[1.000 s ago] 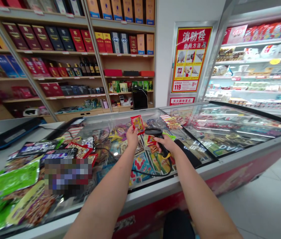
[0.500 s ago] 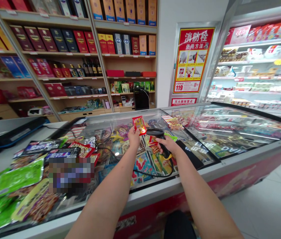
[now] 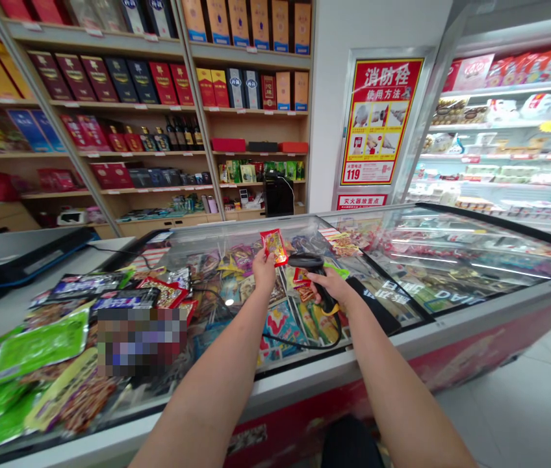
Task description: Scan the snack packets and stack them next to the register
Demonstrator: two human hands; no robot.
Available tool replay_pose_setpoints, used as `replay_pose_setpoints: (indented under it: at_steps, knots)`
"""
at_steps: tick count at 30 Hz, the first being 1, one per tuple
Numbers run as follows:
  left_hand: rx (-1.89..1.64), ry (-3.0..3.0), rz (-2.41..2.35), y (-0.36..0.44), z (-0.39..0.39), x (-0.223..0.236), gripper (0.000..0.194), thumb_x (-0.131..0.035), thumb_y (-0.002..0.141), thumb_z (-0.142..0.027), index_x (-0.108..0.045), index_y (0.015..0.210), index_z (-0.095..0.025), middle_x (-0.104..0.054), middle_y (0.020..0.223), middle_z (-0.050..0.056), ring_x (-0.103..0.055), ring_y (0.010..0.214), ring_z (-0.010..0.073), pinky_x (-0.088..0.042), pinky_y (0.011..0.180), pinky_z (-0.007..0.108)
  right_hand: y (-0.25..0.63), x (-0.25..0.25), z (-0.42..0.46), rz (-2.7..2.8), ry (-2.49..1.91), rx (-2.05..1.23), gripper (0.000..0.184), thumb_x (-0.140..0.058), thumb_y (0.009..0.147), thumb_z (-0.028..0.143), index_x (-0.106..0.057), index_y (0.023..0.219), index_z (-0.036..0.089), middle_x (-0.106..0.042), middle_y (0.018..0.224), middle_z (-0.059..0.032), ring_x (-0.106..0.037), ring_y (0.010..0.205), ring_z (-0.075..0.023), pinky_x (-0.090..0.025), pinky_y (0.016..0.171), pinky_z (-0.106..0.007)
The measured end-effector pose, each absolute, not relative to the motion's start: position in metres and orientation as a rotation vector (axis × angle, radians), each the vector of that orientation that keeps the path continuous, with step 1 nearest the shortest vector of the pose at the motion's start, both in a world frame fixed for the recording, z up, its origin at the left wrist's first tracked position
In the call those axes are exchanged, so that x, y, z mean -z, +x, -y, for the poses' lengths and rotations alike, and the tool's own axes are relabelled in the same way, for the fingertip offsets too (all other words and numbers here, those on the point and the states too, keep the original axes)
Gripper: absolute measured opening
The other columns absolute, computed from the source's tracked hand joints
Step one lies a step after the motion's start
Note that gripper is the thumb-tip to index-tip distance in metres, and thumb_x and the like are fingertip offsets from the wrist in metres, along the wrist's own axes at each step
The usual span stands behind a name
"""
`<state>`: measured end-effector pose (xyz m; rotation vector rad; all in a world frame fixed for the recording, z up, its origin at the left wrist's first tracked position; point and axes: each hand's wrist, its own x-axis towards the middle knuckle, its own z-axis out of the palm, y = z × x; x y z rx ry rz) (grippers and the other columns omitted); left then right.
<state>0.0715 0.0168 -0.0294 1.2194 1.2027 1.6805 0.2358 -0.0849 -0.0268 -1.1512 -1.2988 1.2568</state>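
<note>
While the left hand (image 3: 263, 272) pinched the red snack packet (image 3: 274, 246) above the freezer lid (image 3: 402, 260), the right hand (image 3: 331, 286) gripped the barcode scanner (image 3: 310, 265) just beside it; a tilted, glossy wrapper could likely spoil 1 read.

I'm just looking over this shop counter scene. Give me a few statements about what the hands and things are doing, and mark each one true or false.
1. The left hand holds up a small red snack packet. True.
2. The right hand is empty. False: it grips a black barcode scanner with a cable trailing from it.
3. The scanner's head points toward the red packet. True.
4. The green packets lie at the right end of the freezer lid. False: they lie in a pile at the left end.
5. The red packet rests flat on the glass. False: it is held in the air above it.
</note>
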Motion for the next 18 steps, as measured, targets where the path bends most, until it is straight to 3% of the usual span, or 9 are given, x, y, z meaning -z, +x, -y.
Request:
replay_pose_setpoints:
  at_steps: [18]
  knots:
    - [-1.674, 1.305, -1.224, 0.07, -0.023, 0.038, 0.019, -0.054, 0.079, -0.011, -0.068, 0.09, -0.017, -0.076, 0.092, 0.007, -0.071, 0.088, 0.0215, -0.055, 0.092, 0.038, 0.235, 0.026, 0.087, 1.324, -1.143, -1.243, 0.035, -0.072, 0.07, 0.048, -0.052, 0.08, 0.021, -0.059, 0.051, 0.0058, -0.054, 0.037, -0.0131, -0.047, 0.041, -0.026]
